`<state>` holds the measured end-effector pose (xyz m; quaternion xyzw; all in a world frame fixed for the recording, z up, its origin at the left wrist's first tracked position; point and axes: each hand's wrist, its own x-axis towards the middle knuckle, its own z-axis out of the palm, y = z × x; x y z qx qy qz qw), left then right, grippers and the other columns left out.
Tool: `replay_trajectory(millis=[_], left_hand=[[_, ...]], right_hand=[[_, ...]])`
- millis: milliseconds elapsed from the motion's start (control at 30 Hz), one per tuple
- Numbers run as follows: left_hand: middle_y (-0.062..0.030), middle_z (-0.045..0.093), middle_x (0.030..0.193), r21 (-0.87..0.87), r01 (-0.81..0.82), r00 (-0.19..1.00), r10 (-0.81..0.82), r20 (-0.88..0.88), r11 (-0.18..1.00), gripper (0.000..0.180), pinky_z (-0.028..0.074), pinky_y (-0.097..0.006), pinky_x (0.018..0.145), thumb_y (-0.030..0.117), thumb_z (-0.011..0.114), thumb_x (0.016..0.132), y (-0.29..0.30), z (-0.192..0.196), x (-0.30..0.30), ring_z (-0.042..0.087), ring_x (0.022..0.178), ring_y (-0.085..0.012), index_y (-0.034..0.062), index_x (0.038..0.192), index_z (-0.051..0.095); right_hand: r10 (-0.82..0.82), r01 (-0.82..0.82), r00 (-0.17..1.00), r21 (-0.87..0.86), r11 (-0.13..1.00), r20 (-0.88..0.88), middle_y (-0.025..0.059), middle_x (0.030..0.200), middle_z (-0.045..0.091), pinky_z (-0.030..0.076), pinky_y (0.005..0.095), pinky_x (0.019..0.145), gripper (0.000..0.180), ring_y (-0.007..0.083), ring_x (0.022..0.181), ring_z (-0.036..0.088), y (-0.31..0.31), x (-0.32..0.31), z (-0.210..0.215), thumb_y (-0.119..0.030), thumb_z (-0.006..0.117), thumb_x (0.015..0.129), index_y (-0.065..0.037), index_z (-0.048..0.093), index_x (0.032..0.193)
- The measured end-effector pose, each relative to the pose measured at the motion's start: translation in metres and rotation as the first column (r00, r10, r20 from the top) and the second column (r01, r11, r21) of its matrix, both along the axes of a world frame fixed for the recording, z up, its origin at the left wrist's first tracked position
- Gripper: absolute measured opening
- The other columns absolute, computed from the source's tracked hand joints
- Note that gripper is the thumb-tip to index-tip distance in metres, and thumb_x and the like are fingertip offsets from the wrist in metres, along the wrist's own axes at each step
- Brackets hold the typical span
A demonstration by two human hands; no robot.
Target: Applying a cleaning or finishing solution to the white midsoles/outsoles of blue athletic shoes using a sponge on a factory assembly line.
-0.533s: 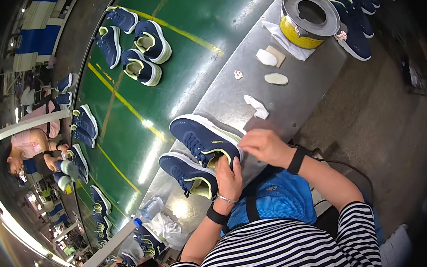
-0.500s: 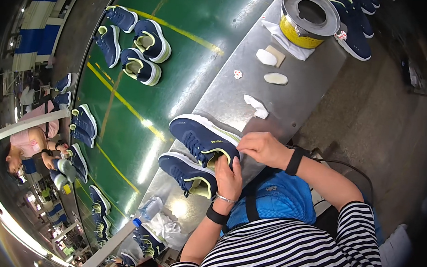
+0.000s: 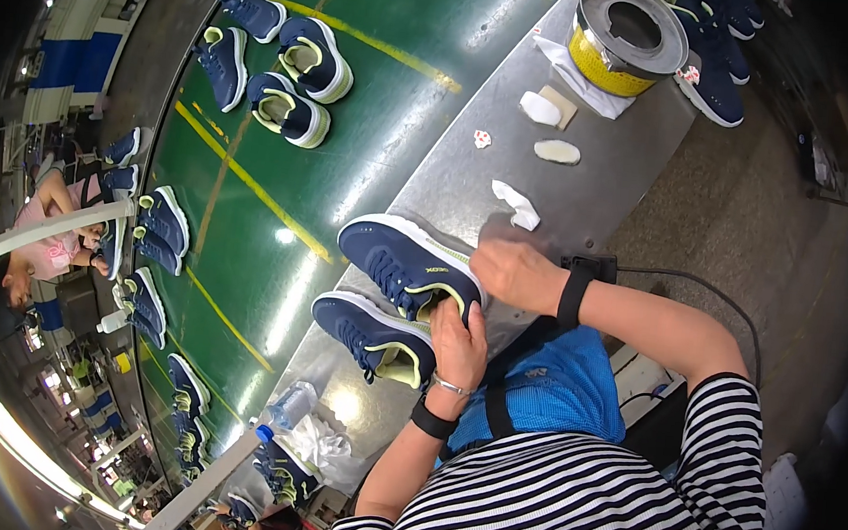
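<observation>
Both hands are working on one navy sneaker (image 3: 406, 261) at the table's (image 3: 591, 169) near edge — left hand (image 3: 458, 339) gripping its heel, right hand (image 3: 511, 269) closed over the collar. Its mate (image 3: 371, 336) is lying alongside, seemingly waiting its turn.

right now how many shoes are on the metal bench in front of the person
2. One navy shoe lies under both hands, left hand at its heel, right hand beside it. The second shoe lies just left of it. More may be hidden.
</observation>
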<state>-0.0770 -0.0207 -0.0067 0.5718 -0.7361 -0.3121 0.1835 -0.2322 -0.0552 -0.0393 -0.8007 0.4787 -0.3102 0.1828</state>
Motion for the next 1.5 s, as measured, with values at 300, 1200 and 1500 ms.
replay_trajectory(millis=[300, 1200, 1500], left_hand=[[-0.0253, 0.049, 0.079, -0.007, -0.015, 1.000, 0.015, 0.000, 1.000, 0.020, 0.039, -0.044, 0.068, 0.012, 0.050, 0.084, 0.002, 0.001, 0.006, 0.047, 0.075, -0.0418, -0.0069, 0.087, 0.046], [-0.0242, 0.049, 0.073, -0.018, -0.065, 0.998, 0.064, -0.029, 0.998, 0.021, 0.039, -0.043, 0.060, 0.015, 0.050, 0.086, 0.020, -0.014, 0.035, 0.049, 0.067, -0.0420, -0.0053, 0.082, 0.045], [-0.0269, 0.049, 0.084, 0.132, -0.046, 0.997, 0.055, -0.062, 0.990, 0.021, 0.038, -0.045, 0.071, 0.011, 0.049, 0.085, 0.023, -0.013, 0.042, 0.047, 0.080, -0.0434, -0.0077, 0.093, 0.046]], right_hand=[[-0.530, 0.476, 0.841, 0.317, 0.820, 0.109, 0.0106, 0.086, 0.051, 0.044, 0.0360, 0.068, 0.013, 0.0257, 0.075, 0.053, -0.015, -0.046, 0.001, -0.003, 0.055, 0.075, -0.006, 0.055, 0.088], [-0.688, 0.213, 0.489, 0.691, 0.690, 0.537, 0.0059, 0.071, 0.057, 0.044, 0.0243, 0.060, 0.006, 0.0112, 0.063, 0.055, -0.017, 0.057, -0.013, -0.004, 0.061, 0.077, -0.001, 0.057, 0.080], [-0.348, 0.097, 0.825, 0.494, 0.864, 0.446, 0.0148, 0.078, 0.048, 0.042, 0.0373, 0.065, 0.004, 0.0319, 0.072, 0.052, 0.058, 0.049, 0.002, -0.006, 0.054, 0.078, -0.002, 0.052, 0.080]])
